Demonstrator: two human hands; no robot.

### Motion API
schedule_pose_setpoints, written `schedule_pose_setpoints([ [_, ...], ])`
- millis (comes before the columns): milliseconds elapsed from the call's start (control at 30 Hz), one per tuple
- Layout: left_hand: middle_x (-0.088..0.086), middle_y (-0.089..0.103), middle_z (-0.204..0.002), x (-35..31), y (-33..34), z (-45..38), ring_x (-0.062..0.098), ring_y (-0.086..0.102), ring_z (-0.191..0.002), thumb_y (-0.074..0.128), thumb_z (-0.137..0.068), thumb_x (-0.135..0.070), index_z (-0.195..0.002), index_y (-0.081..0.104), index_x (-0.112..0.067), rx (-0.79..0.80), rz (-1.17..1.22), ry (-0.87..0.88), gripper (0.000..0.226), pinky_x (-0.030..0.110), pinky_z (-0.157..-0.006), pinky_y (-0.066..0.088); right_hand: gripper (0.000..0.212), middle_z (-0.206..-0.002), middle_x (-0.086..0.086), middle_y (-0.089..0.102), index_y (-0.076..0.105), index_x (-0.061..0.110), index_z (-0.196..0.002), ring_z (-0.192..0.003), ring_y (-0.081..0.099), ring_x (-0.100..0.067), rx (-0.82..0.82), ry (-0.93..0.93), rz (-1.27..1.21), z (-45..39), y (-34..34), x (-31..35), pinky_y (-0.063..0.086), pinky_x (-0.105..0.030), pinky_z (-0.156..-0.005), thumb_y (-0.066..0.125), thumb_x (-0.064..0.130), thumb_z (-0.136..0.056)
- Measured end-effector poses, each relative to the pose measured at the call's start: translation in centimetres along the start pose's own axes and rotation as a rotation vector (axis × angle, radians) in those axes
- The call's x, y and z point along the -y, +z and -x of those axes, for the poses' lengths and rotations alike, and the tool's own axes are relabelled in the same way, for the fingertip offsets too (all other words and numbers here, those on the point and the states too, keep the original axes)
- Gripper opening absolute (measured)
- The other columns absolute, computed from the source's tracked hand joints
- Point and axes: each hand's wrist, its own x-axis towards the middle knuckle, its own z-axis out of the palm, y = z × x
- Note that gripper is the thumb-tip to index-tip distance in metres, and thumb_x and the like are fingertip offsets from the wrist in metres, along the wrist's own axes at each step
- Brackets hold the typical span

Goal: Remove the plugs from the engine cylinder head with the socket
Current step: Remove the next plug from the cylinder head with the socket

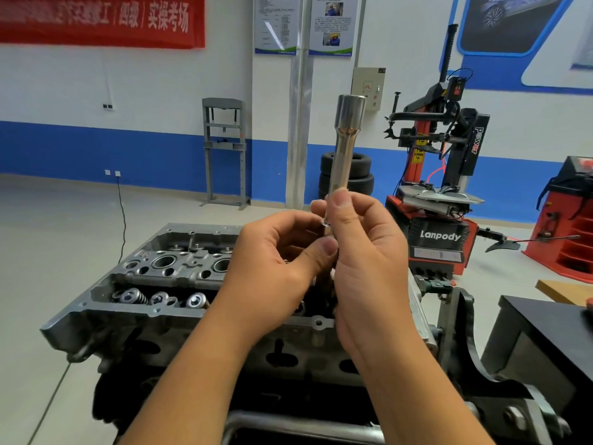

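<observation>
socket (345,146) upright | right hand (362,252) grips base | left hand (282,268) apparently pinching below

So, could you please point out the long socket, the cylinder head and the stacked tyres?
long shiny steel socket (345,146), head view, mid shaft.
grey aluminium cylinder head (128,311), head view, near left rim.
stacked black tyres (362,175), head view, right sidewall.

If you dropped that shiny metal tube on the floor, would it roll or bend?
The socket looks like solid polished steel, so it would probably stay stiff and feel heavy for its size. It is round, so it would likely roll. Its smooth shine suggests it could slip from the right hand.
</observation>
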Motion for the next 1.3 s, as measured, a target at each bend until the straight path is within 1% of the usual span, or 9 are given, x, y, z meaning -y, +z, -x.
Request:
schedule_pose_setpoints([
  [100, 0.001, 0.079, -0.099, 0.26, -0.23, -0.04, 0.022, 0.076, -0.094, 0.079, -0.079, -0.037, -0.106, 0.075, -0.017, -0.067, -0.061, 0.021, 0.034, 0.046, -0.079, 0.065, 0.019, -0.089, -0.001, 0.076, 0.071, 0.016, -0.097, -0.083, 0.074, -0.013, 0.004, -0.014, 0.011, 0.07, -0.04, -0.04, 0.059, -0.025, -0.072, 0.076, 0.034, -0.092],
  [233, -0.003, 0.078, -0.115, 0.14, -0.58, 0.05, 0.017, 0.073, -0.112, 0.068, -0.091, -0.030, -0.125, 0.072, -0.023, 0.060, 0.066, 0.016, 0.035, 0.035, -0.091, 0.062, 0.023, -0.090, -0.002, 0.075, 0.075, 0.018, -0.093, -0.090, 0.074, -0.018, 0.019, -0.032, 0.043, 0.09, 0.07, -0.15, 0.060, -0.028, -0.077, 0.064, 0.038, -0.098],
  [367, -0.007, 0.079, -0.111, 0.10, -0.49, -0.02, 0.011, 0.074, -0.108, 0.067, -0.095, -0.020, -0.123, 0.071, -0.029, 0.042, 0.059, 0.024, 0.029, 0.020, -0.081, 0.059, 0.027, -0.093, -0.002, 0.077, 0.079, 0.022, -0.094, -0.096, 0.075, -0.021, 0.009, 0.010, 0.013, -0.01, 0.04, 0.00, 0.061, -0.031, -0.081, 0.060, 0.040, -0.101],
  [567, 0.002, 0.079, -0.103, 0.39, -0.70, -0.17, 0.022, 0.075, -0.100, 0.077, -0.084, -0.033, -0.109, 0.075, -0.021, -0.030, 0.001, 0.024, 0.027, 0.041, -0.086, 0.063, 0.034, -0.092, -0.003, 0.076, 0.068, 0.012, -0.099, -0.085, 0.074, -0.016, 0.008, -0.010, 0.001, 0.17, 0.00, 0.19, 0.061, -0.031, -0.076, 0.077, 0.041, -0.087],
  [733, -0.004, 0.077, -0.121, 0.14, -0.64, -0.06, 0.016, 0.071, -0.118, 0.063, -0.095, -0.031, -0.132, 0.069, -0.025, 0.127, 0.112, -0.023, 0.038, 0.039, -0.096, 0.060, 0.035, -0.089, -0.001, 0.075, 0.077, 0.018, -0.092, -0.092, 0.074, -0.017, 0.012, -0.025, 0.038, 0.19, 0.09, 0.02, 0.060, -0.028, -0.079, 0.061, 0.050, -0.090],
  [833, -0.005, 0.079, -0.113, 0.03, -0.43, -0.14, 0.013, 0.074, -0.111, 0.068, -0.088, -0.030, -0.124, 0.071, -0.025, 0.064, 0.056, 0.018, 0.036, 0.030, -0.093, 0.061, 0.027, -0.091, 0.001, 0.076, 0.077, 0.022, -0.092, -0.090, 0.074, -0.014, 0.008, -0.009, 0.015, 0.08, 0.11, 0.07, 0.059, -0.026, -0.078, 0.066, 0.046, -0.093],
  [1000, 0.000, 0.079, -0.108, 0.29, -0.49, -0.20, 0.022, 0.074, -0.106, 0.077, -0.084, -0.034, -0.115, 0.075, -0.021, 0.014, -0.009, 0.032, 0.034, 0.045, -0.093, 0.061, 0.030, -0.091, -0.003, 0.076, 0.071, 0.015, -0.095, -0.087, 0.075, -0.017, 0.002, -0.036, 0.019, 0.18, -0.02, 0.07, 0.061, -0.029, -0.076, 0.075, 0.043, -0.086],
  [1200, -0.005, 0.079, -0.113, 0.14, -0.46, -0.16, 0.014, 0.074, -0.110, 0.067, -0.090, -0.030, -0.122, 0.072, -0.028, 0.083, 0.097, 0.026, 0.032, 0.024, -0.088, 0.059, 0.033, -0.090, -0.002, 0.075, 0.078, 0.021, -0.092, -0.092, 0.073, -0.018, 0.006, -0.013, 0.041, 0.07, 0.09, 0.09, 0.060, -0.030, -0.079, 0.060, 0.047, -0.098],
  [1300, -0.001, 0.079, -0.106, 0.33, -0.37, -0.16, 0.019, 0.076, -0.103, 0.077, -0.082, -0.035, -0.114, 0.075, -0.022, 0.005, 0.008, 0.046, 0.035, 0.035, -0.088, 0.063, 0.025, -0.091, 0.000, 0.076, 0.073, 0.020, -0.094, -0.086, 0.073, -0.014, 0.009, -0.009, 0.022, 0.08, 0.10, 0.18, 0.060, -0.028, -0.075, 0.072, 0.045, -0.091],
])
